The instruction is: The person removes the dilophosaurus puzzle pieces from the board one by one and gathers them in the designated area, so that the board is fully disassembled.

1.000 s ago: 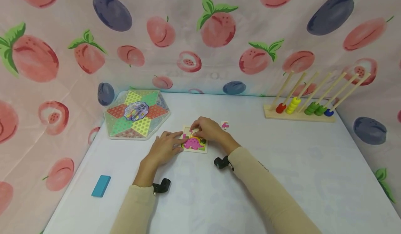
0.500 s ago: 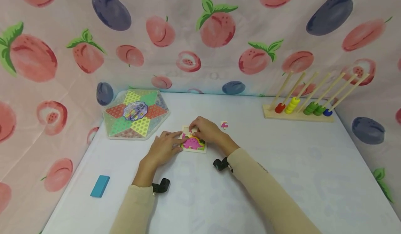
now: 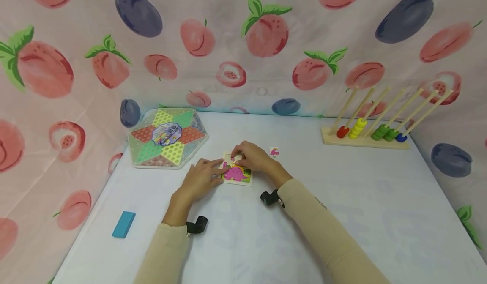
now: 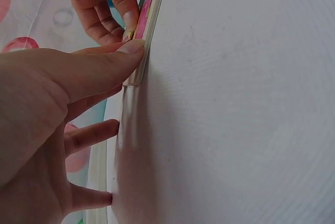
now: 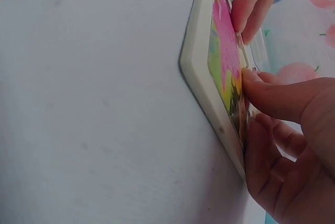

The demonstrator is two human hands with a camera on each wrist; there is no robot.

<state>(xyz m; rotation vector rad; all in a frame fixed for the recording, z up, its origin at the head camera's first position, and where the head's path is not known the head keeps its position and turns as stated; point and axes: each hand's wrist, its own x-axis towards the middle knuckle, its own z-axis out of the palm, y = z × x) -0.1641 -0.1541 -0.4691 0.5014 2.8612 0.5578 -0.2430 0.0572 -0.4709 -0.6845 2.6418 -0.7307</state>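
A small wooden jigsaw puzzle (image 3: 236,175) with a pink dinosaur lies in a pale frame at mid-table. My left hand (image 3: 201,178) rests at its left side, fingers spread; in the left wrist view the thumb (image 4: 133,46) presses on the puzzle near a corner. My right hand (image 3: 254,156) is over the upper right of the frame and pinches a small puzzle piece (image 3: 238,157), mostly covered by the fingers. In the right wrist view the right thumb (image 5: 254,77) sits right at the picture's surface. Another pink-and-white puzzle piece (image 3: 274,151) lies just beyond the right hand.
A hexagonal Chinese checkers board (image 3: 167,138) lies at the back left. A wooden bead-counting stand (image 3: 365,141) with upright pegs and coloured beads stands at the back right. A blue block (image 3: 123,224) lies at the front left. Fruit-print cloth (image 3: 228,34) hangs behind the table.
Both hands stay almost in place at the puzzle; the right fingers shift only slightly over the piece. The whole head view has moved a little.
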